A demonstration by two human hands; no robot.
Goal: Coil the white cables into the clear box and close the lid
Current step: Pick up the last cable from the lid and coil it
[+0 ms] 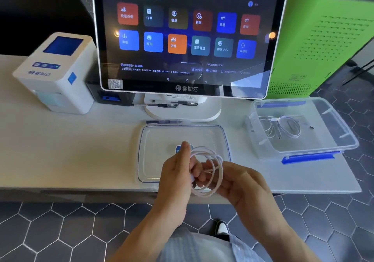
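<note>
Counting the items on the pale, smooth counter [60, 150]: one clear box [303, 128], one loose lid [162, 140], one touchscreen terminal [186, 37] and one white label printer [58, 73]. Two hands are in view at 6 o'clock, over the counter's front edge. One white cable [210, 170], thin, round in section and glossy, is wound into a loop of several turns; the left hand [178, 172] pinches the loop at its left side with thumb and fingers closed on it, and the right hand [238, 182] cups it from below and the right, fingers curled through the ring. At 3 o'clock from the hands the clear box, rectangular, of transparent plastic with blue clip latches on its long sides, stands open; white cables [279, 126] lie coiled on its floor, their exact number cannot be told. At 12 o'clock from the hands the lid, a flat clear rounded rectangle with a blue seal line and a blue sticker, lies on the counter, partly under the coil. A green perforated metal cabinet [323, 34] stands at 1 o'clock.
</note>
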